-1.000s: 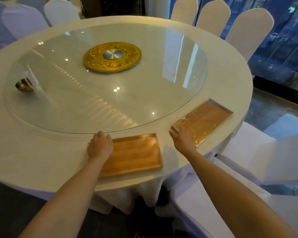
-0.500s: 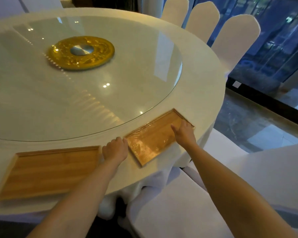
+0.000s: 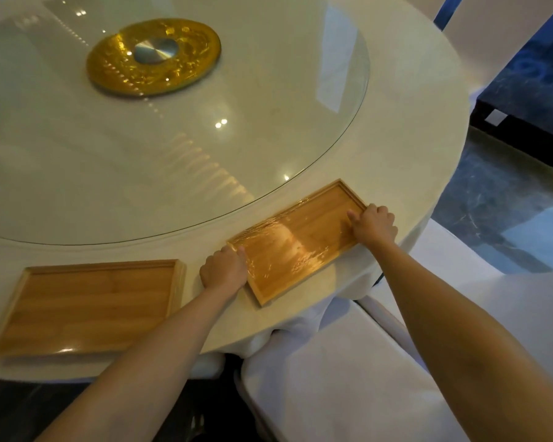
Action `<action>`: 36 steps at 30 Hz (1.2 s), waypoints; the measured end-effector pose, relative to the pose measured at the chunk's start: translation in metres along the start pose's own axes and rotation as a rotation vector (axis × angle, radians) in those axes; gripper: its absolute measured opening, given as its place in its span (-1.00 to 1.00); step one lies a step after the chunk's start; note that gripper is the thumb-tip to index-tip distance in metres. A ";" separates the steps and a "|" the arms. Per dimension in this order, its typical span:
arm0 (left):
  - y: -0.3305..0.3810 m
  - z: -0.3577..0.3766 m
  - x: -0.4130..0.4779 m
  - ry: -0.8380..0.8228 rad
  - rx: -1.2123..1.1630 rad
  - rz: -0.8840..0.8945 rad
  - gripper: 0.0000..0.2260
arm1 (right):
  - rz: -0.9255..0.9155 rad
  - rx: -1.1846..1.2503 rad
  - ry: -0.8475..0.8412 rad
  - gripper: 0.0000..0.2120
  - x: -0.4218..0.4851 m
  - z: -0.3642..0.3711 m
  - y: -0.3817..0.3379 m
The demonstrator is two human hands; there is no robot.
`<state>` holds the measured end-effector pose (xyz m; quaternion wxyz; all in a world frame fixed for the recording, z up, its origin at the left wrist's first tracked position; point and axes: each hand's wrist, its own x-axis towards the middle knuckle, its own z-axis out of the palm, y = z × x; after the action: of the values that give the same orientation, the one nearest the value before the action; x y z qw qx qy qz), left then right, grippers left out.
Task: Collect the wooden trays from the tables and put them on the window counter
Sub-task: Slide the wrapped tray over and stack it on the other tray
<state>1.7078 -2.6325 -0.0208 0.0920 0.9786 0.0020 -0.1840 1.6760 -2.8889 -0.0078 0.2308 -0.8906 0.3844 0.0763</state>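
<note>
Two rectangular wooden trays lie on the round white table [image 3: 422, 129] near its front edge. The right tray [image 3: 297, 240], covered in shiny plastic film, sits at an angle. My left hand [image 3: 224, 269] grips its near-left short end, thumb over the rim. At the far-right short end my right hand [image 3: 372, 223] holds the rim with curled fingers. The tray still rests on the tablecloth. The left tray [image 3: 87, 304] lies flat and untouched, just left of my left forearm.
A glass turntable [image 3: 268, 129] with a gold centre disc [image 3: 154, 55] covers the table's middle. A white-covered chair [image 3: 332, 371] stands right below the table edge under my arms. Dark glossy floor [image 3: 505, 199] and a dark window wall lie to the right.
My left hand left the left tray and went to the film-covered tray. My right hand slid to that tray's far end. Both now grip its short ends.
</note>
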 end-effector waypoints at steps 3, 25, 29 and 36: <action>-0.001 0.004 -0.001 0.037 -0.036 0.004 -0.53 | 0.053 0.025 0.030 -0.46 0.000 0.002 -0.002; -0.127 -0.095 0.005 0.331 -0.168 0.132 -0.68 | 0.098 0.273 0.093 -0.59 -0.126 0.022 -0.090; -0.196 -0.115 0.009 0.370 -0.134 0.106 -0.68 | 0.042 0.230 0.065 -0.57 -0.162 0.055 -0.137; -0.302 -0.120 0.019 0.315 -0.127 0.013 -0.62 | -0.076 0.105 0.038 -0.53 -0.214 0.111 -0.196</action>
<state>1.7575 -2.3148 0.0285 0.1533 0.9876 0.0215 -0.0272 1.6736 -2.5809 0.0305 0.2729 -0.8925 0.3579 0.0303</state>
